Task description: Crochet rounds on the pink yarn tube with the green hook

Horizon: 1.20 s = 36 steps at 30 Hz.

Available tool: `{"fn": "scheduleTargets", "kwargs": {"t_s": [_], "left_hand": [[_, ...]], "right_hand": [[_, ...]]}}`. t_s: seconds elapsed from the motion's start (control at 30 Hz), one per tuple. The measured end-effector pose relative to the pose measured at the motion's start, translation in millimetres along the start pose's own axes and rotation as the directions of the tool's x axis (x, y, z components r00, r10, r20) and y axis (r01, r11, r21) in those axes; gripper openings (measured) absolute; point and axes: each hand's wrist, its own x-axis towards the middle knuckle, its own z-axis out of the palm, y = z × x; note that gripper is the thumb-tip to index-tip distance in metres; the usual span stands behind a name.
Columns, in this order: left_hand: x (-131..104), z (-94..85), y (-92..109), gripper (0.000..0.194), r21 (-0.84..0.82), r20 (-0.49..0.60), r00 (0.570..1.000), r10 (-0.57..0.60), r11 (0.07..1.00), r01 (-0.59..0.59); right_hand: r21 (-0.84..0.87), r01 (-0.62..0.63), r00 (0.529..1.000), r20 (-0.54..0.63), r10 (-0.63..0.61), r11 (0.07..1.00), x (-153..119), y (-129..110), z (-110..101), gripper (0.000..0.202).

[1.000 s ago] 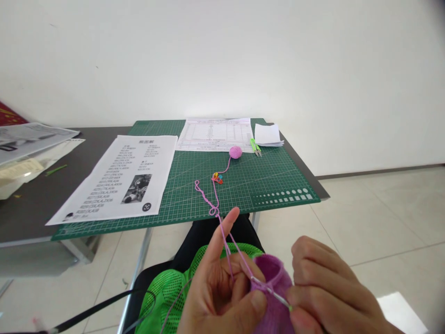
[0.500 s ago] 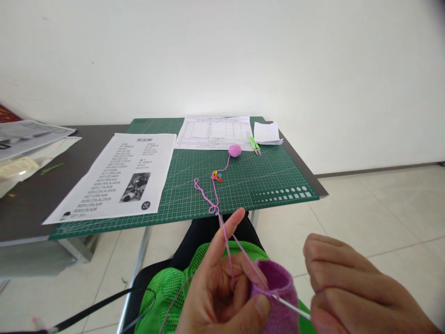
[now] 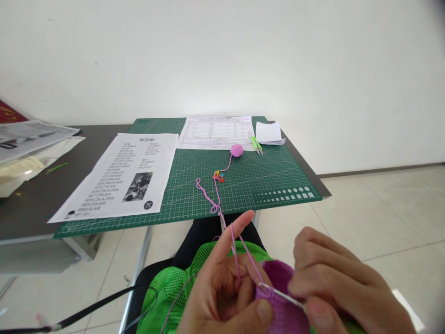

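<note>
My left hand (image 3: 225, 292) pinches the rim of a purple crocheted piece (image 3: 283, 306) near the bottom edge, with pink yarn (image 3: 233, 241) running over its raised forefinger. My right hand (image 3: 342, 290) holds a thin metal crochet hook (image 3: 283, 295) whose tip sits in the piece's rim. The yarn leads up onto the green cutting mat (image 3: 264, 178) to a small pink yarn ball (image 3: 237, 150). Both hands hover over my lap, where a bright green mesh bag (image 3: 167, 297) lies.
On the mat lie a printed instruction sheet (image 3: 118, 174), a table sheet (image 3: 217, 132), white paper slips (image 3: 268, 132), green snips (image 3: 256, 145) and coloured stitch markers (image 3: 218, 176). Papers are piled at the table's left end (image 3: 24, 144). A black cable (image 3: 93, 308) crosses the lower left.
My right hand pulled the hook away to the right half a second ago, then came back left and put the tip into the rim again. The left hand stayed put.
</note>
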Motion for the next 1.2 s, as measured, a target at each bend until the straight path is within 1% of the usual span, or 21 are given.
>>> {"fn": "scheduleTargets", "kwargs": {"t_s": [0.07, 0.2, 0.33, 0.43, 0.5, 0.6, 0.7, 0.77, 0.8, 0.83, 0.87, 0.93, 1.0, 1.07, 1.1, 1.2], "left_hand": [[0.4, -1.5, -0.1, 0.070, -0.015, -0.005, 1.000, -0.015, 1.000, 0.015], [2.4, -1.8, -2.1, 0.069, 0.001, -0.025, 1.000, -0.008, 1.000, 0.008], [3.5, 5.4, -6.0, 0.067, 0.039, -0.106, 0.993, 0.059, 0.998, -0.055], [3.4, 12.6, -10.5, 0.064, 0.070, -0.180, 0.976, 0.124, 0.991, -0.113], [3.8, 16.2, -14.4, 0.065, 0.079, -0.229, 0.962, 0.146, 0.988, -0.132], [5.5, 19.5, -21.5, 0.070, 0.081, -0.330, 0.928, 0.171, 0.985, -0.152], [8.3, 20.4, -29.7, 0.068, 0.169, -0.444, 0.857, 0.261, 0.964, -0.206], [10.2, 18.9, -34.4, 0.067, 0.232, -0.478, 0.816, 0.326, 0.942, -0.241], [11.1, 17.3, -35.9, 0.066, 0.235, -0.476, 0.813, 0.334, 0.940, -0.249], [11.9, 15.1, -36.6, 0.066, 0.208, -0.463, 0.826, 0.320, 0.946, -0.250], [12.6, 12.6, -36.3, 0.066, 0.158, -0.440, 0.851, 0.287, 0.957, -0.242], [13.5, 7.2, -32.6, 0.066, 0.024, -0.360, 0.912, 0.196, 0.979, -0.201], [13.4, 2.4, -25.8, 0.066, -0.087, -0.273, 0.956, 0.108, 0.987, -0.136], [12.9, -0.9, -18.2, 0.067, -0.149, -0.210, 0.977, 0.042, 0.986, -0.074], [12.6, -2.1, -14.9, 0.068, -0.165, -0.187, 0.982, 0.020, 0.985, -0.051], [12.0, -4.4, -8.6, 0.069, -0.170, -0.126, 0.992, -0.020, 0.985, -0.001]], "right_hand": [[0.080, -0.070, 0.997, 0.048, 0.066, 0.994, -0.7, -2.9, 1.7, 0.023], [0.139, -0.146, 0.987, 0.094, 0.134, 0.979, -5.0, -4.9, 5.6, 0.027], [0.156, -0.189, 0.981, 0.082, 0.178, 0.970, -8.2, -5.2, 9.3, 0.031], [0.075, -0.159, 0.987, 0.020, 0.158, 0.984, -10.1, -5.1, 13.2, 0.030], [0.015, -0.128, 0.991, -0.028, 0.128, 0.992, -11.4, -4.6, 16.6, 0.030], [-0.045, -0.079, 0.995, -0.071, 0.076, 0.996, -13.0, -2.0, 23.1, 0.030], [-0.083, -0.018, 0.989, -0.148, 0.005, 0.996, -15.9, 3.0, 33.0, 0.032], [-0.090, 0.004, 0.979, -0.203, -0.023, 0.996, -19.5, 7.2, 40.4, 0.031], [-0.090, 0.012, 0.975, -0.220, -0.032, 0.996, -21.6, 9.3, 43.4, 0.030], [-0.088, 0.025, 0.973, -0.229, -0.044, 0.996, -23.8, 11.4, 45.7, 0.029], [-0.084, 0.040, 0.971, -0.231, -0.058, 0.996, -25.6, 13.4, 47.0, 0.028], [-0.071, 0.083, 0.971, -0.220, -0.096, 0.994, -27.3, 16.8, 46.3, 0.027], [-0.054, 0.128, 0.972, -0.190, -0.136, 0.990, -25.5, 18.9, 41.6, 0.028], [-0.003, 0.152, 0.978, -0.145, -0.151, 0.988, -21.0, 19.2, 34.4, 0.031], [0.031, 0.145, 0.983, -0.115, -0.140, 0.989, -18.4, 18.8, 30.3, 0.032], [0.133, 0.066, 0.998, -0.013, -0.064, 0.989, -12.6, 16.4, 17.9, 0.032]]}}
